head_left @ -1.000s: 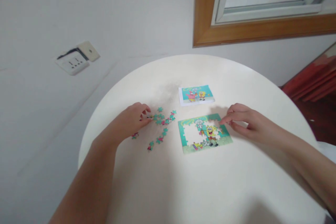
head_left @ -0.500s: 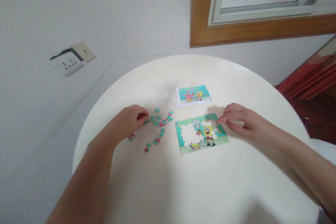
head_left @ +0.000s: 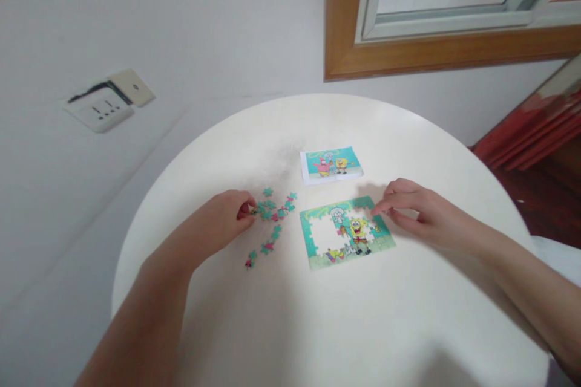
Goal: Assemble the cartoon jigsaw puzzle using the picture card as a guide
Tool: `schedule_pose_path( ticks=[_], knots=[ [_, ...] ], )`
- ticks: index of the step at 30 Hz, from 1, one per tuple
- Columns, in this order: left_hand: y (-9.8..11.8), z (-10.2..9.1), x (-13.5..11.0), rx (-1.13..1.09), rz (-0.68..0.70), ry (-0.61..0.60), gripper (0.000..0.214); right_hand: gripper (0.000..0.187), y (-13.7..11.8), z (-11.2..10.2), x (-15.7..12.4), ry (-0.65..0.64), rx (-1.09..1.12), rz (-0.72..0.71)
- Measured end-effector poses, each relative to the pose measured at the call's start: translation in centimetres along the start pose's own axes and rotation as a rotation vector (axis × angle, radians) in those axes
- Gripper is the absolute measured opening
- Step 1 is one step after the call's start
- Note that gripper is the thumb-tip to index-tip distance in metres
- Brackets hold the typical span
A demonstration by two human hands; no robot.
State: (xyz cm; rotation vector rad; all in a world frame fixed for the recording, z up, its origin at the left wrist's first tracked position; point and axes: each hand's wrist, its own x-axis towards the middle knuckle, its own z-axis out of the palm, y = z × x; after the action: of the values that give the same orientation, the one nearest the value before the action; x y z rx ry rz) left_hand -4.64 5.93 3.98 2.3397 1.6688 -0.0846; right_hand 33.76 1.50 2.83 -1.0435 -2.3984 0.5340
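A partly filled jigsaw puzzle (head_left: pixel 385 242) lies on the round white table, with bare gaps at its left and upper right. My right hand (head_left: pixel 408 208) is at the puzzle's right edge, index fingertip over the upper right gap, thumb held apart; no piece shows in it. To the left, several loose puzzle pieces (head_left: pixel 267 205) are scattered in teal and pink. My left hand (head_left: pixel 229 214) pinches at the left side of this group, where a small puzzle piece (head_left: pixel 253 211) shows at its fingertips, partly hidden.
Behind the puzzle lies a small picture card (head_left: pixel 331 164) with the full cartoon scene. The table (head_left: pixel 290 326) reaches back towards a white wall with a socket (head_left: pixel 102 109) and a wood-framed window (head_left: pixel 340 18). Red cloth (head_left: pixel 521 139) hangs at right.
My left hand has shifted slightly, its fingers still at the loose pieces; the piece near its wrist is now out of sight. My right hand stays by the puzzle. The view has turned slightly.
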Motion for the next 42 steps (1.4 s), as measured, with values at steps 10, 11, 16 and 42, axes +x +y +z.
schedule_pose_path(
  ticks=[10, 11, 16, 42],
  knots=[
    [-0.1, -0.8, -1.0, -0.139, 0.0, -0.057, 0.027, 0.03, -3.6, 1.0, 4.2, -0.09, -0.021, -0.108],
    [-0.2, -0.9, -1.1, -0.147, -0.011, -0.06, 0.029, 0.027, -4.4, 1.5, 5.4, -0.109, -0.041, -0.145],
    [-0.8, -0.4, -1.1, -0.144, -0.041, -0.065, 0.027, 0.024, -7.0, 6.1, 12.6, -0.196, -0.134, -0.212],
    [-0.4, -0.3, -1.0, -0.113, 0.106, -0.013, 0.011, 0.02, -7.0, 10.3, 19.6, -0.413, -0.304, -0.139]
  ],
)
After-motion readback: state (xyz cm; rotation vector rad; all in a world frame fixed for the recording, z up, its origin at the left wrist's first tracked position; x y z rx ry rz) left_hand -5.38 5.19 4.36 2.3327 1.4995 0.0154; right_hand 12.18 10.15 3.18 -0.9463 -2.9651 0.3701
